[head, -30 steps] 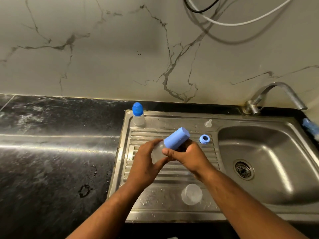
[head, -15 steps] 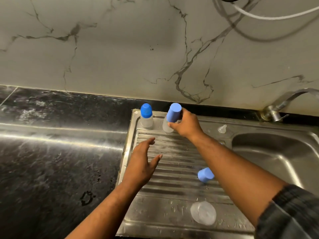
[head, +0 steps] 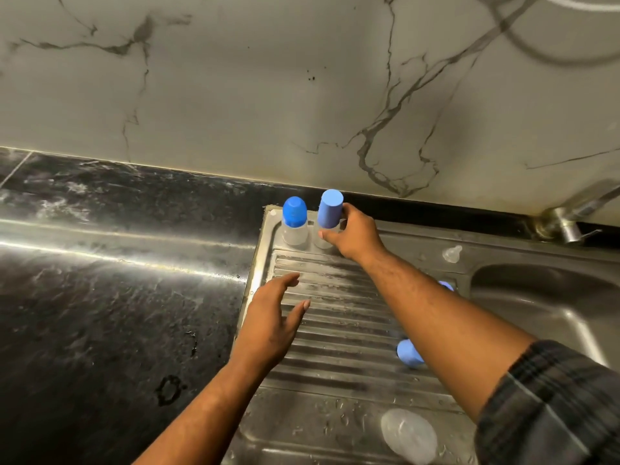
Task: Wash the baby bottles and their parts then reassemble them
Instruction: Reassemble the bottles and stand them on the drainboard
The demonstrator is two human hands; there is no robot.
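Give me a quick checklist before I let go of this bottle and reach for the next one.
1. Held bottle capped: ok.
2. Held bottle seated flat on the drainboard: cannot tell, the right hand partly hides its base.
3. Second bottle beside it upright: ok.
4. Left hand free: ok, open, holding nothing.
5. Next parts in view: ok, clear bottle body, loose blue cap, nipple.
6. Blue ring ready to pick: cannot tell, mostly hidden behind the right forearm.
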